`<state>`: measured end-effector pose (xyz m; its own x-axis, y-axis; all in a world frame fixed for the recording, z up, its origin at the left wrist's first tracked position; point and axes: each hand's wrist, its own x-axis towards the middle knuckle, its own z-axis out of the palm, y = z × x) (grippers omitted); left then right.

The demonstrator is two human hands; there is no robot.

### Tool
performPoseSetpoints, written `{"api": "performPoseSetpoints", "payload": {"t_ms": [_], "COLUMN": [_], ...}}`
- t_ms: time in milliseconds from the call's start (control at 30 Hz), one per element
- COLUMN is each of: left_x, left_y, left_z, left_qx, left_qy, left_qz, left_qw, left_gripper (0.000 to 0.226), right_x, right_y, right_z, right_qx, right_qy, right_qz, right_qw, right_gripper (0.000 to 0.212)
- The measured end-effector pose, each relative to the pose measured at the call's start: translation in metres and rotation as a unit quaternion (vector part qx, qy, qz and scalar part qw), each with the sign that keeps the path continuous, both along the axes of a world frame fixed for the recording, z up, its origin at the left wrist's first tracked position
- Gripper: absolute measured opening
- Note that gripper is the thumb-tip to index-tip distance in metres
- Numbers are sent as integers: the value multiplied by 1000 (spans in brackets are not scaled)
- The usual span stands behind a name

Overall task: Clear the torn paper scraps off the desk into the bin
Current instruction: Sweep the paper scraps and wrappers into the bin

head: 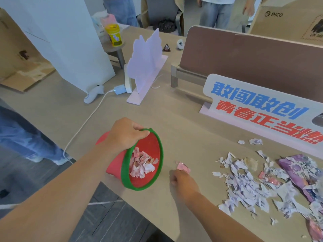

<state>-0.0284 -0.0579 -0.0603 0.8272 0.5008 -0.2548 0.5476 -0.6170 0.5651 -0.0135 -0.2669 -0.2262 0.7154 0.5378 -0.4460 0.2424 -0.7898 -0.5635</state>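
A red bin with a green rim (150,149) is tilted on its side at the desk's near edge, its mouth facing right, with pink and white scraps inside. My left hand (125,135) grips the top of its rim. My right hand (183,182) rests on the desk just right of the bin, fingers closed around pink paper scraps (183,168) that stick out past the fingertips. A wide pile of white and purple torn scraps (248,186) lies on the desk further right, mixed with a torn purple sheet (300,170).
A white sign with blue and red characters (262,110) stands behind the pile, before a brown divider panel (244,63). A pale cut-out stand (146,63), charger and white cable (87,119) sit to the left. People stand beyond the desk.
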Motion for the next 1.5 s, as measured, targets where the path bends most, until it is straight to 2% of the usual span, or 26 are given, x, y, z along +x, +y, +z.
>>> {"api": "performPoseSetpoints", "payload": {"t_ms": [100,167,200,300,400,467,533,600,667,733,833,900,1033,1167,1233,1333,1433,1500], "left_x": [-5,-10,-12,-15,-13,-13,-11,-7,-2,3,9,14,26,33,37,42,51,56], "left_y": [4,6,6,7,3,-1,-6,-11,-19,-33,-55,-63,-76,-93,-99,-101,-102,-103], "left_z": [1,2,1,2,2,3,2,3,2,2,4,5,1,-1,-2,0,0,1], "left_qx": [-11,-11,-12,-21,-28,-36,-46,-53,-55,-51,-49,-50,-49,-25,-28,-31,-44,-48], "left_qy": [-20,-32,-38,-53,-69,-80,-89,-97,-103,-101,-101,-104,-112,-107,-106,-99,-99,-106], "left_qz": [12,8,6,8,0,-11,-28,-42,-53,-80,-124,-140,-154,-198,-193,-199,-194,-174], "left_qw": [1000,999,999,998,997,996,995,993,992,990,986,984,980,974,975,975,975,978], "left_gripper": [18,22,23,24,21,18,17,18,21,24,25,26,26,18,31,14,17,19], "right_x": [0,2,5,20,29,26,21,17,9,-1,-15,-20,-29,-34,-36,-38,-38,-38], "right_y": [-3,-2,-2,-1,-4,-9,-14,-13,-3,6,6,-3,-29,-62,-82,-106,-121,-127], "right_z": [1,7,9,9,3,2,12,34,64,93,113,115,112,105,90,56,25,2], "right_qx": [5,67,80,60,-28,-52,1,88,159,188,130,114,111,156,126,10,-126,-167], "right_qy": [1,6,-4,6,-19,-19,-7,-37,-88,-106,-83,-58,-86,-127,-159,-155,-135,-156], "right_qz": [-40,-142,-176,-170,-104,-125,-216,-295,-281,-216,-105,-90,-197,-308,-362,-392,-339,-287], "right_qw": [999,988,981,984,994,991,976,951,942,952,982,988,970,930,910,907,923,930], "right_gripper": [17,18,12,32,17,17,15,8,6,10,23,26,33,20,20,36,72,85]}}
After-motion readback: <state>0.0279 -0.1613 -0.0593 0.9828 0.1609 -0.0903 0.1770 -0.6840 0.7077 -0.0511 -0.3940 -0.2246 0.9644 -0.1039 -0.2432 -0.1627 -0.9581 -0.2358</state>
